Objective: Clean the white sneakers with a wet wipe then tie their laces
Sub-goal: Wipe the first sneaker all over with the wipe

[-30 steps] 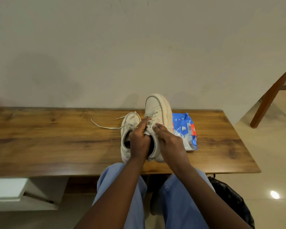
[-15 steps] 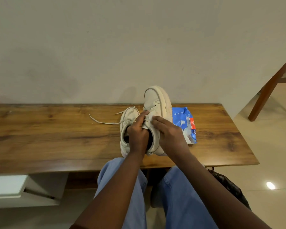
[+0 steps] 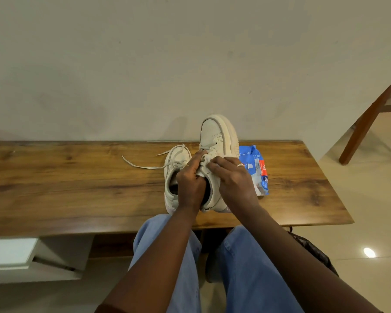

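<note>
On the wooden surface [image 3: 77, 188] we prop one white sneaker [image 3: 215, 136] toe-up beside the flat second sneaker [image 3: 174, 159] and a blue wipes pack [image 3: 255, 163]. Our left hand [image 3: 190, 184] and right hand [image 3: 233, 179] curl their fingers [image 3: 216, 164], pinching its laces [image 3: 205, 158].

Plain off-white wall [image 3: 145, 64] fills the far half of the view. A long wooden table [image 3: 54, 188] with dark grain stands against it, spanning left to right. Below its near left edge, a white unit [image 3: 14, 254], possibly a shelf. Right: glossy cream floor [image 3: 370, 199] bearing one bright light reflection [image 3: 369, 252], slanted brown wooden furniture legs [image 3: 368, 123], and a black object [image 3: 312, 247] near the table's right end.
</note>
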